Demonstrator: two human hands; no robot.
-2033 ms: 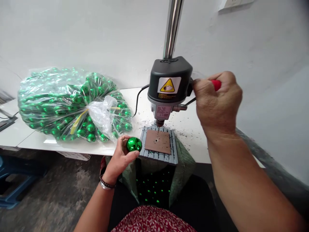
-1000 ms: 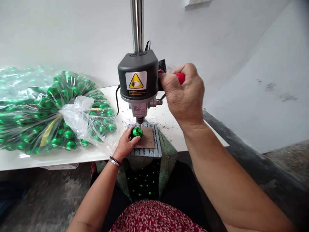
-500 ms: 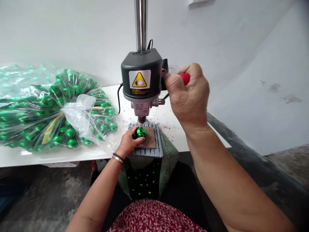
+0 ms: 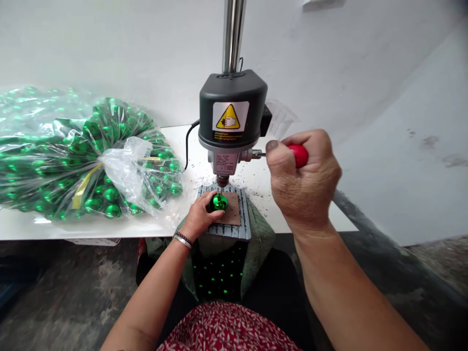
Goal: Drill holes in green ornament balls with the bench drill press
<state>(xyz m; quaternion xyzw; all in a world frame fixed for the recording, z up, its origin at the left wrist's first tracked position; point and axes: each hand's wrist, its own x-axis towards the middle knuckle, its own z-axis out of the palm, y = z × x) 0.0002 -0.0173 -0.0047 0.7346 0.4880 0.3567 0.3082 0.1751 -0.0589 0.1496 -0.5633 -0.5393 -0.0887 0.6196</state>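
A shiny green ball [image 4: 220,202] rests on a brown board [image 4: 233,214] on the drill press's grey base [image 4: 244,229]. The thumb and fingers of my left hand [image 4: 200,213] grip it from the left. Right above the ball is the chuck [image 4: 223,180], its thin bit pointing down at the ball's top. My right hand [image 4: 305,178] is wrapped round the red knob [image 4: 300,156] of the lever, to the right of the black drill head [image 4: 233,109].
Clear plastic bags of green balls [image 4: 93,161] cover the left of the white table [image 4: 146,229]. An open green sack [image 4: 258,229] with more green balls hangs below the drill base. Dark shavings lie around the base. A steel column [image 4: 233,39] rises behind.
My right hand has come down with the red knob, and the lever has swung lower. The view has shifted slightly. My left hand still holds the green ball under the bit.
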